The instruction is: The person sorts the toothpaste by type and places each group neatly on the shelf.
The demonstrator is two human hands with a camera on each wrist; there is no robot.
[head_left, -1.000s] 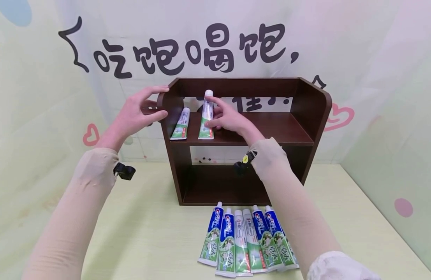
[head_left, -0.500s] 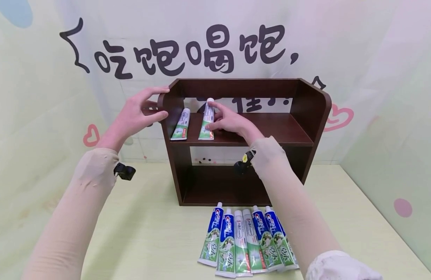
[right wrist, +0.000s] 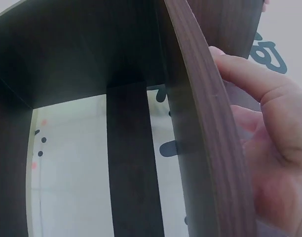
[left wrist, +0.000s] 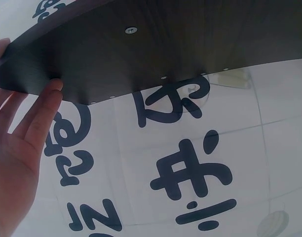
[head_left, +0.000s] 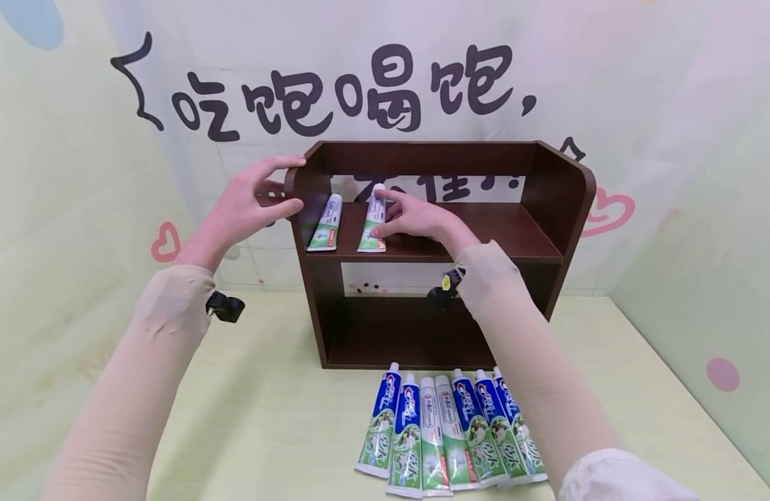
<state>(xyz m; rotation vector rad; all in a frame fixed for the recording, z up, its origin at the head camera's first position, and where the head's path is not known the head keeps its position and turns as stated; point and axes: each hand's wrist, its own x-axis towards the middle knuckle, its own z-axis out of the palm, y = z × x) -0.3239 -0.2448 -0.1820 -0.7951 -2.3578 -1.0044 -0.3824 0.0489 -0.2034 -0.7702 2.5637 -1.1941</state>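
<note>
Inside the upper level of the dark brown shelf unit, my right hand holds a white-and-green toothpaste tube. The index finger lies near its cap and the thumb on its lower front; the tube's flat end rests at the board's front edge, cap leaning back. A matching toothpaste tube leans at the left wall. My left hand grips the unit's left side panel, with a finger on its top corner. In the right wrist view, the board hides the tube and part of my right hand.
Several toothpaste tubes lie fanned on the table before the unit: blue-and-green ones and white-and-green ones. The unit's lower level is beneath my right wrist. A printed wall hanging is behind.
The held tube has tipped back, its cap going lower while its flat end stays at the board's edge. My right hand has come down slightly with it; my left hand stays at the panel.
</note>
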